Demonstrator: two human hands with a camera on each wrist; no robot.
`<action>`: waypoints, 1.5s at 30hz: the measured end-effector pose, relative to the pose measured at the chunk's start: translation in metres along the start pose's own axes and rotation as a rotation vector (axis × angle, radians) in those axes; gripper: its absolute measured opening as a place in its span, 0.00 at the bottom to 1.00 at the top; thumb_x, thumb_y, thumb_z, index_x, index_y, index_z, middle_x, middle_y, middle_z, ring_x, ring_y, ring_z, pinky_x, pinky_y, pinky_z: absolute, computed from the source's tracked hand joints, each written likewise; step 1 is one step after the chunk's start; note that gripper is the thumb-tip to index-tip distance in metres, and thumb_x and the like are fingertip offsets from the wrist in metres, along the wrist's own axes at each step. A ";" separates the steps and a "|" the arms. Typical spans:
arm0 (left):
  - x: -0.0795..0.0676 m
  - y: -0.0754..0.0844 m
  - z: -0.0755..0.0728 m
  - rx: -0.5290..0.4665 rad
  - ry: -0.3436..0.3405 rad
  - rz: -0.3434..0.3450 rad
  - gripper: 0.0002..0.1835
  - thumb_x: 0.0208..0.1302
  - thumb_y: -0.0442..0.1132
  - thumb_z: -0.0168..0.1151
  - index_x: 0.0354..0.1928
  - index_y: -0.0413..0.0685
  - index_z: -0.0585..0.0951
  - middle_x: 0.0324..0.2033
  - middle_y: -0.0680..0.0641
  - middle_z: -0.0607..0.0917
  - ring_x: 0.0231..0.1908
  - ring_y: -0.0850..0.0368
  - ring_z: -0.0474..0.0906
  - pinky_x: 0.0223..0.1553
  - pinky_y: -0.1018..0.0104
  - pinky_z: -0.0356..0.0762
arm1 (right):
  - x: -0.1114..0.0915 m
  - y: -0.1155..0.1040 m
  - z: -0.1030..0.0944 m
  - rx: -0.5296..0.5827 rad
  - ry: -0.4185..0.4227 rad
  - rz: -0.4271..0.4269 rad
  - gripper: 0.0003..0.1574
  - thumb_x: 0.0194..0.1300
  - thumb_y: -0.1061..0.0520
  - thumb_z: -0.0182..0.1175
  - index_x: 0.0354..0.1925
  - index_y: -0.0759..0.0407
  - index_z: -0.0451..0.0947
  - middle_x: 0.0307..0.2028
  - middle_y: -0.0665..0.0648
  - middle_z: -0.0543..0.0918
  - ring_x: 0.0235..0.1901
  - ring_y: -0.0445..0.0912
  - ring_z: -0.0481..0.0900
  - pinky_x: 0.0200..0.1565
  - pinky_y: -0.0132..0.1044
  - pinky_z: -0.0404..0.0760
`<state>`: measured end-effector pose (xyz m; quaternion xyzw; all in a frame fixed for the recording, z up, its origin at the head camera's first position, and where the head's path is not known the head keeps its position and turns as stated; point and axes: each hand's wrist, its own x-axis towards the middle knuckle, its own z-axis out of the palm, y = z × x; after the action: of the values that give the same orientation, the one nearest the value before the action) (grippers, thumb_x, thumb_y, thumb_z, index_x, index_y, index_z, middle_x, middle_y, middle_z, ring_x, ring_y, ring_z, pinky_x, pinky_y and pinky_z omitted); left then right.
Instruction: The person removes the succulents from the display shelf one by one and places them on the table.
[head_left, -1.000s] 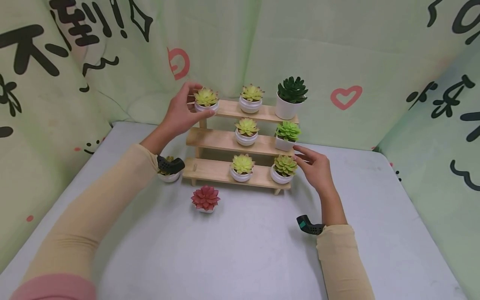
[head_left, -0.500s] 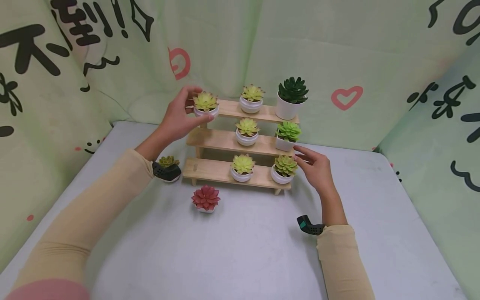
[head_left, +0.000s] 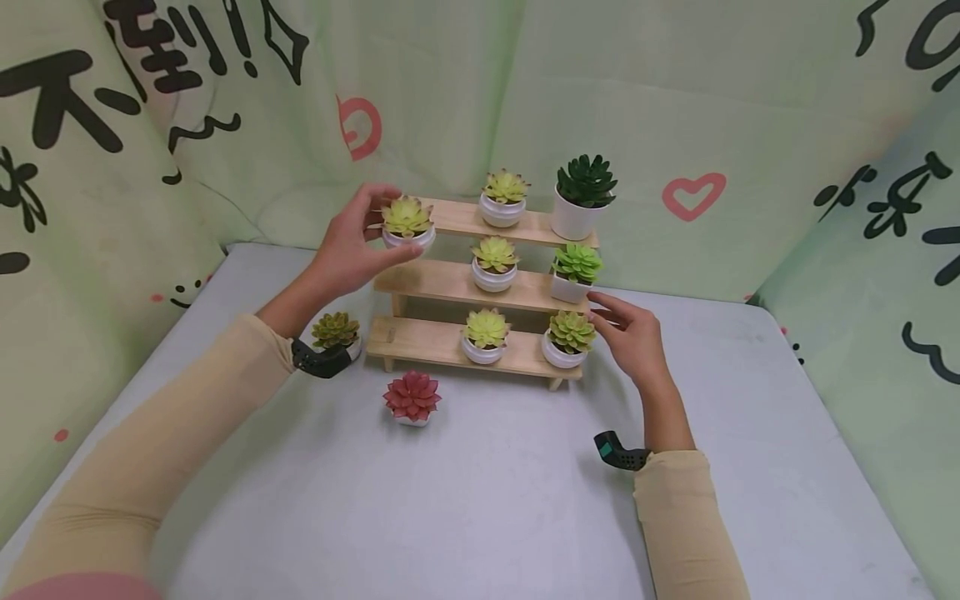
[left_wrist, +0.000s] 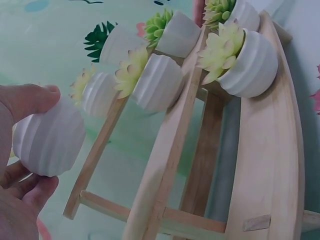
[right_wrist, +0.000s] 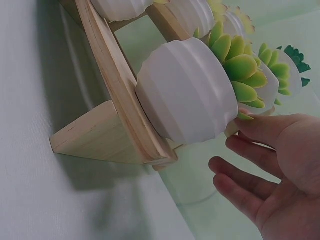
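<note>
My left hand [head_left: 352, 242] holds a pale yellow-green succulent [head_left: 407, 221] in a round white ribbed pot, thumb on one side and fingers on the other. In the left wrist view this pot [left_wrist: 50, 137] hangs apart from the top shelf's left end. A three-step wooden plant stand [head_left: 420, 337] carries several more potted succulents. At its right end, my right hand [head_left: 630, 337] pinches the edge of the middle shelf between thumb and forefinger. Close to that thumb sits a green succulent [right_wrist: 190, 90] in a white pot on the bottom shelf; the other fingers extend loosely.
On the table [head_left: 480, 500], a red succulent [head_left: 412, 397] stands in front of the stand. Another green succulent [head_left: 335, 330] stands left of it, partly behind the black wrist camera [head_left: 321, 360]. A dark green succulent [head_left: 585, 182] is at the top right. A printed curtain [head_left: 637, 100] hangs behind.
My left hand has drawn the pale succulent off the top shelf's left end, moving it slightly left and toward me. The right hand has stayed in place.
</note>
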<state>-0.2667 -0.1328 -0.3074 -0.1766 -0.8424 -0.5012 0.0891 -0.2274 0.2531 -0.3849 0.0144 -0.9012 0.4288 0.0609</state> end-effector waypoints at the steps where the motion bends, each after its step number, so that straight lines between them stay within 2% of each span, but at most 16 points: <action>1: -0.001 0.000 0.000 0.004 -0.003 -0.002 0.39 0.54 0.46 0.73 0.66 0.51 0.63 0.60 0.46 0.72 0.57 0.53 0.71 0.64 0.57 0.72 | 0.000 -0.001 0.000 0.000 0.000 0.001 0.26 0.70 0.53 0.57 0.64 0.54 0.72 0.64 0.59 0.75 0.61 0.56 0.76 0.63 0.51 0.74; 13: -0.013 -0.007 -0.002 0.014 -0.041 -0.032 0.39 0.55 0.44 0.73 0.66 0.51 0.63 0.61 0.45 0.72 0.60 0.50 0.71 0.65 0.53 0.71 | 0.000 -0.001 0.000 0.003 0.000 0.014 0.26 0.70 0.52 0.57 0.64 0.53 0.72 0.64 0.58 0.75 0.61 0.55 0.76 0.62 0.51 0.75; 22: -0.023 -0.011 -0.007 -0.007 -0.085 -0.003 0.39 0.55 0.43 0.72 0.67 0.50 0.63 0.63 0.45 0.71 0.60 0.51 0.71 0.66 0.54 0.71 | -0.001 -0.001 0.001 0.015 0.007 0.007 0.26 0.70 0.52 0.57 0.65 0.54 0.72 0.64 0.58 0.75 0.62 0.56 0.75 0.62 0.52 0.75; 30: -0.031 -0.015 -0.012 -0.012 -0.089 0.009 0.39 0.54 0.42 0.73 0.66 0.49 0.64 0.62 0.46 0.72 0.59 0.52 0.73 0.64 0.55 0.73 | -0.001 -0.002 0.001 0.014 0.006 0.009 0.26 0.70 0.51 0.57 0.65 0.54 0.72 0.64 0.58 0.75 0.62 0.56 0.75 0.61 0.52 0.75; 45: -0.045 -0.017 -0.017 -0.010 -0.101 0.029 0.38 0.54 0.38 0.73 0.65 0.45 0.65 0.62 0.43 0.73 0.59 0.48 0.73 0.64 0.51 0.72 | -0.001 -0.002 0.001 0.014 0.013 0.012 0.26 0.70 0.51 0.57 0.64 0.53 0.72 0.64 0.58 0.75 0.61 0.56 0.76 0.61 0.52 0.76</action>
<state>-0.2317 -0.1647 -0.3275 -0.2142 -0.8407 -0.4945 0.0530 -0.2266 0.2509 -0.3844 0.0065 -0.8979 0.4354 0.0641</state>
